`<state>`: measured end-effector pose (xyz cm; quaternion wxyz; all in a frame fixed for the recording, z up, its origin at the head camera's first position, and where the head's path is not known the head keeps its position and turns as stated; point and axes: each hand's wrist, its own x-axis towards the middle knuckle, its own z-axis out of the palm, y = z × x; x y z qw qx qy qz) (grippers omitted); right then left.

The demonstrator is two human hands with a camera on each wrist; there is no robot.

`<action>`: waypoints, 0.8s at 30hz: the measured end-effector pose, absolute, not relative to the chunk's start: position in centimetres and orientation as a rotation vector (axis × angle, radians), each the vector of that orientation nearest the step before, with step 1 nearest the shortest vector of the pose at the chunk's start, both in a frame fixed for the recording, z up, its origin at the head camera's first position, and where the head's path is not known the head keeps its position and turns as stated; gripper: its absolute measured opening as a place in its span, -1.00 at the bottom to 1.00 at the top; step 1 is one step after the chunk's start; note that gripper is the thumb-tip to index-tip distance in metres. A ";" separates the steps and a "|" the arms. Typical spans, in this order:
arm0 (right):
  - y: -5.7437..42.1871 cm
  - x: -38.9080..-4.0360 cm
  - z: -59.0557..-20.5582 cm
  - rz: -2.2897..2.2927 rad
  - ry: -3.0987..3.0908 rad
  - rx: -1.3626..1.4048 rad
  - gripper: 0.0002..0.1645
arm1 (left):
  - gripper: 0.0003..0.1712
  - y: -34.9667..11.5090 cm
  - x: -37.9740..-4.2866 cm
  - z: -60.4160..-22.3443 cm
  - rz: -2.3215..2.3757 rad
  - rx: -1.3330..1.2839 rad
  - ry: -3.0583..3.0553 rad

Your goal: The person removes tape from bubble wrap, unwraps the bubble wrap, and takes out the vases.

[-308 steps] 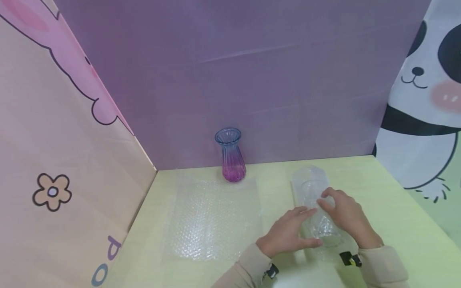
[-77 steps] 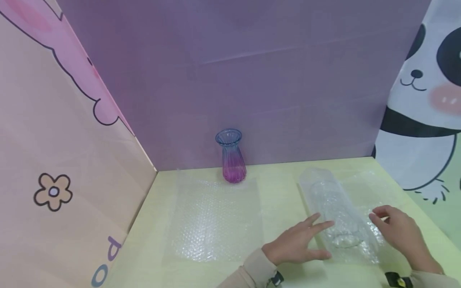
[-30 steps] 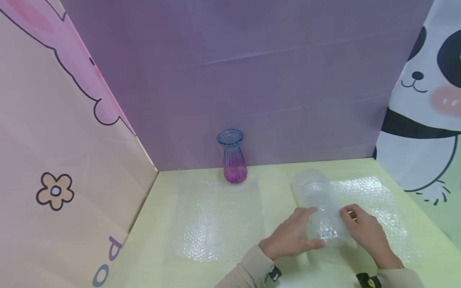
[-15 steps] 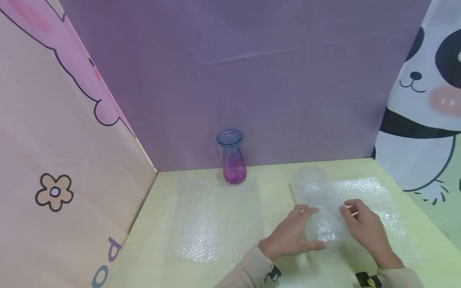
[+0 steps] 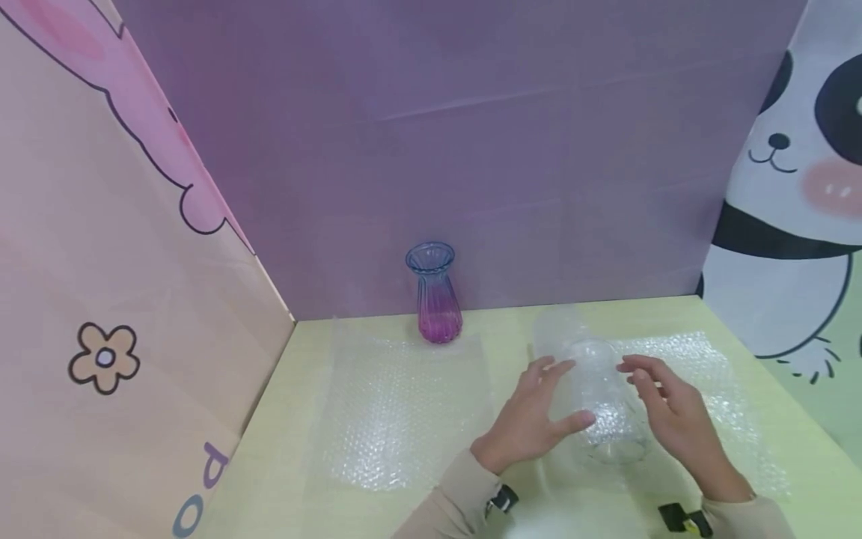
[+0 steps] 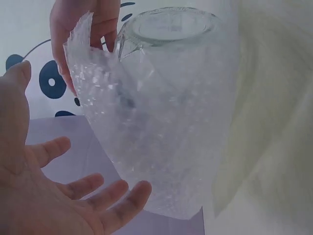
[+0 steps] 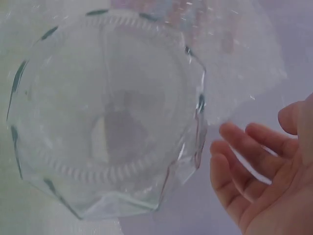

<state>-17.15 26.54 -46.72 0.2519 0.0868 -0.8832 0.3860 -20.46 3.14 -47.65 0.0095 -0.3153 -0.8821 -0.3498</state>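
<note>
A clear glass vase (image 5: pixel 616 449) lies on its side, base towards me, with bubble wrap (image 5: pixel 599 385) around and over its body. The wrap reaches past the far end of the vase. My left hand (image 5: pixel 525 419) is on the left of this bundle, fingers spread; in the left wrist view the fingers (image 6: pixel 122 208) are next to the wrap's edge. To the right is my right hand (image 5: pixel 680 419), fingers loosely bent near the wrap. The right wrist view shows the faceted glass base (image 7: pixel 107 98) apart from those fingers (image 7: pixel 239 166). Contact with the wrap is unclear.
A blue-to-pink ribbed glass vase (image 5: pixel 438 299) stands upright at the back of the table (image 5: pixel 249 464). One flat bubble wrap sheet (image 5: pixel 404 404) lies on the left; more wrap (image 5: pixel 720 397) spreads out right of the bundle. Printed panels and a purple backdrop (image 5: pixel 431 150) enclose the table.
Earlier, the right hand was far right at the wrap and then came back to the bundle. Since half a second ago the bundle has shifted slightly left; both hands moved farther forward.
</note>
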 end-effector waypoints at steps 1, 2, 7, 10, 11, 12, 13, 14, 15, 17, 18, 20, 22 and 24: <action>26.4 -17.1 -46.7 1.059 -2.399 0.259 -0.68 | -0.11 3.0 -20.5 -47.6 -1.092 -0.978 -2.747; 26.3 -17.1 -46.7 1.064 -2.401 0.280 -0.68 | -0.12 2.9 -20.6 -47.5 -1.090 -0.971 -2.742; 26.2 -17.3 -46.9 1.024 -2.438 0.290 -0.70 | -0.18 2.6 -20.8 -47.5 -1.042 -0.971 -2.733; 26.5 -17.5 -47.3 0.973 -2.526 0.248 -0.65 | -0.19 2.4 -20.8 -47.4 -1.027 -0.981 -2.742; 26.6 -17.6 -47.5 0.968 -2.569 0.228 -0.62 | -0.19 2.4 -20.8 -47.4 -1.021 -0.983 -2.744; 26.7 -17.7 -47.7 0.967 -2.617 0.208 -0.56 | -0.18 2.3 -20.9 -47.3 -1.015 -0.982 -2.748; 26.7 -17.7 -47.9 0.968 -2.660 0.189 -0.50 | -0.18 2.3 -20.9 -47.3 -1.013 -0.979 -2.748; 26.8 -17.9 -48.1 0.970 -2.704 0.174 -0.45 | -0.18 2.2 -21.0 -47.3 -1.008 -0.975 -2.748; 26.9 -18.0 -48.3 0.977 -2.746 0.154 -0.39 | -0.17 2.1 -21.1 -47.3 -1.009 -0.971 -2.747; 26.9 -18.2 -48.6 0.986 -2.822 0.118 -0.27 | -0.16 1.9 -21.2 -47.2 -1.018 -0.956 -2.748; 26.9 -18.3 -48.7 0.985 -2.851 0.103 -0.22 | -0.17 1.8 -21.3 -47.2 -1.029 -0.948 -2.747; 26.8 -18.4 -48.8 0.982 -2.897 0.077 -0.15 | -0.18 1.5 -21.5 -47.1 -1.054 -0.934 -2.741; 26.8 -18.4 -48.9 0.991 -2.933 0.052 -0.08 | -0.23 1.1 -21.8 -47.1 -1.095 -0.914 -2.733; 26.8 -18.5 -48.9 1.004 -2.961 0.024 -0.04 | -0.28 0.7 -22.0 -47.0 -1.124 -0.898 -2.727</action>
